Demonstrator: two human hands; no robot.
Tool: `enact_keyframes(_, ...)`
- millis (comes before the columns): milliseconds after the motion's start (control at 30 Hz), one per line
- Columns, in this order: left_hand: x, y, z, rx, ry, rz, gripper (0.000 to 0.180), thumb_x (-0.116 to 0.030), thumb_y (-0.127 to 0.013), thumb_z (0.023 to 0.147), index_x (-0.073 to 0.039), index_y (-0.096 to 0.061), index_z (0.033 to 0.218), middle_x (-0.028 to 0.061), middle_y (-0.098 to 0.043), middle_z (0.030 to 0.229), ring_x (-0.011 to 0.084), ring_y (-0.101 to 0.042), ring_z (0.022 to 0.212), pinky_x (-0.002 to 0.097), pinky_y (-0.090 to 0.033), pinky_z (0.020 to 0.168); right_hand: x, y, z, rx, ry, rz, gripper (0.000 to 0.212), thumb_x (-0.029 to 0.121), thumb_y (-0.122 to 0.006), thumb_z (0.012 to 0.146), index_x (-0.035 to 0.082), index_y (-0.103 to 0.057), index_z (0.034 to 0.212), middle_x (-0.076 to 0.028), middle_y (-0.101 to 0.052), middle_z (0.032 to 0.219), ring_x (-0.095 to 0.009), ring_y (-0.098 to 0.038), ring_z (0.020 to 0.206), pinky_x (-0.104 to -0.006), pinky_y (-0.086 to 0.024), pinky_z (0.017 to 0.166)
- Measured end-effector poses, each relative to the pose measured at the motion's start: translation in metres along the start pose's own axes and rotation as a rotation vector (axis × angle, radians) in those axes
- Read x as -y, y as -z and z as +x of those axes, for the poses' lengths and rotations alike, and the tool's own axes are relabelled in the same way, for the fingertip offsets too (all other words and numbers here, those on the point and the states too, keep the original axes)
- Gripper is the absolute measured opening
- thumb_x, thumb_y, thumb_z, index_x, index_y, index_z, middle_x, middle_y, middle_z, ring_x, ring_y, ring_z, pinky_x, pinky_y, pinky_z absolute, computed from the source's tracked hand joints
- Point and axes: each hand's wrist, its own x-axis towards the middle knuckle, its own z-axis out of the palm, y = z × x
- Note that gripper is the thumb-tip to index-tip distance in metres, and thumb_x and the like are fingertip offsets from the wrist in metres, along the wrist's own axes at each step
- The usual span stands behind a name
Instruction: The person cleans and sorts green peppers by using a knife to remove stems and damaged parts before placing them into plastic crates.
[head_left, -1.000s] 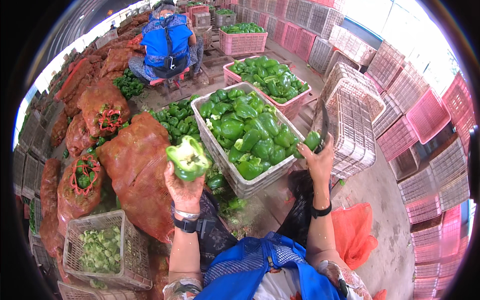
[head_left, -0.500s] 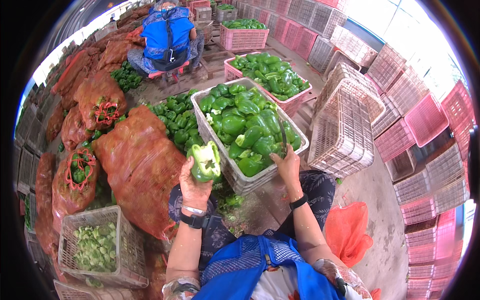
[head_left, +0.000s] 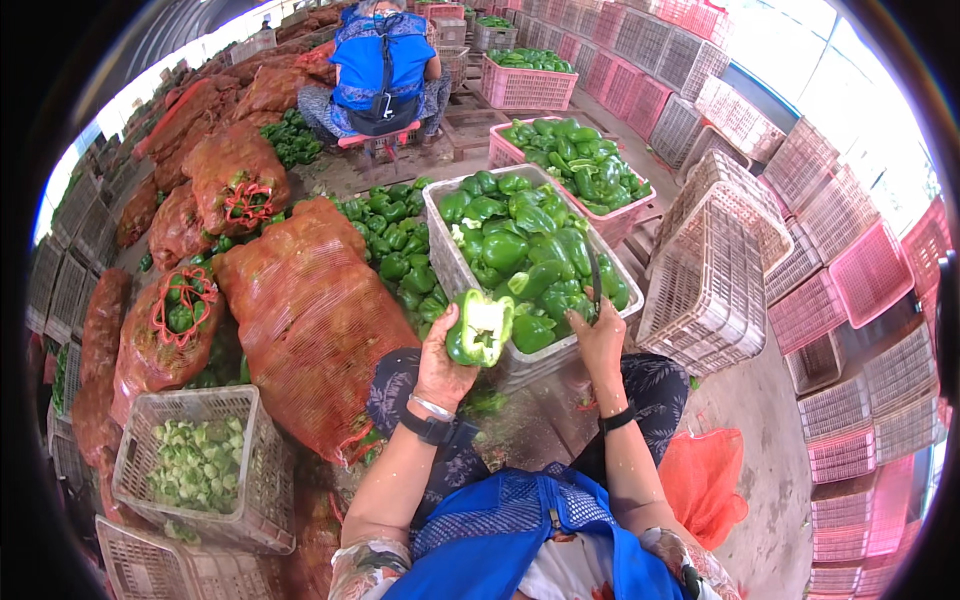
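Note:
My left hand [head_left: 440,368] is closed around a green bell pepper [head_left: 464,333], whose cut top, showing pale flesh and a hollow inside, faces right. In my right hand [head_left: 601,345] is a knife [head_left: 597,278], its dark narrow blade pointing up and away over the near right part of a grey plastic crate [head_left: 436,232]. Whole green bell peppers [head_left: 505,250] fill that crate to about its rim. The held pepper is by the crate's near left corner. Loose green peppers [head_left: 395,265] lie in a heap left of the crate.
Red mesh sacks [head_left: 310,310] are on the left. A crate of pale green cut pieces [head_left: 250,455] stands at lower left. Stacked crates [head_left: 705,290] and a red mesh bag [head_left: 705,485] are at right. Ahead, a person in blue [head_left: 380,70] sits beyond a pink pepper crate [head_left: 630,222].
The whole view has shifted to the right. My left hand has brought the cut pepper rightward, closer to my right hand, and turned its opening. The knife stays over the crate.

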Motion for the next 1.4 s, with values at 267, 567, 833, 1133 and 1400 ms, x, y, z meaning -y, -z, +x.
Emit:
enact_keyframes(267, 0.010, 0.003, -0.002, 0.034, 0.120, 0.340, 0.034, -0.026, -0.055, 0.096, -0.004, -0.055, 0.122, 0.0057, -0.064, 0.111, 0.0166, -0.062, 0.096, 0.0300, -0.050, 0.084, 0.083, -0.007, -0.027, 0.324, 0.363, 0.053, 0.046, 0.019, -0.068, 0.071, 0.002, -0.063, 0.113, -0.021, -0.065, 0.105, -0.036, -0.063, 0.097, -0.0421, -0.050, 0.085)
enact_keyframes(567, 0.018, 0.008, -0.013, 0.038, 0.063, 0.238, 0.044, -0.019, -0.057, 0.092, -0.009, -0.047, 0.134, 0.0055, -0.055, 0.123, 0.0187, -0.053, 0.116, 0.0328, -0.043, 0.098, 0.088, -0.018, -0.040, 0.287, 0.166, 0.067, 0.048, 0.026, -0.073, 0.063, 0.005, -0.067, 0.106, -0.017, -0.066, 0.095, -0.035, -0.064, 0.089, -0.0423, -0.051, 0.080)
enact_keyframes(833, 0.048, 0.002, -0.010, -0.050, -0.016, 0.105, 0.033, -0.022, -0.054, 0.094, -0.009, -0.053, 0.125, 0.0059, -0.062, 0.118, 0.0197, -0.060, 0.108, 0.0354, -0.047, 0.096, 0.076, -0.022, -0.035, 0.166, 0.120, 0.162, 0.036, 0.023, -0.075, 0.062, 0.001, -0.067, 0.090, -0.019, -0.066, 0.082, -0.037, -0.065, 0.078, -0.0428, -0.052, 0.070)
enact_keyframes(1133, 0.065, -0.026, 0.001, -0.143, -0.193, 0.145, 0.033, -0.011, -0.062, 0.087, -0.008, -0.057, 0.120, 0.0034, -0.064, 0.109, 0.0157, -0.061, 0.098, 0.0295, -0.050, 0.086, 0.070, -0.018, -0.023, -0.014, 0.169, 0.251, 0.030, 0.013, -0.072, 0.066, -0.003, -0.067, 0.090, -0.021, -0.066, 0.081, -0.035, -0.066, 0.076, -0.0398, -0.052, 0.068)
enact_keyframes(1400, 0.067, -0.051, 0.018, 0.030, -0.155, 0.333, 0.035, -0.007, -0.058, 0.090, -0.002, -0.054, 0.125, 0.0073, -0.063, 0.112, 0.0169, -0.063, 0.098, 0.0297, -0.053, 0.084, 0.055, 0.002, 0.000, 0.061, -0.239, 0.753, 0.030, 0.005, -0.068, 0.066, -0.007, -0.068, 0.094, -0.008, -0.066, 0.068, -0.012, -0.058, 0.051, -0.0277, -0.047, 0.050)
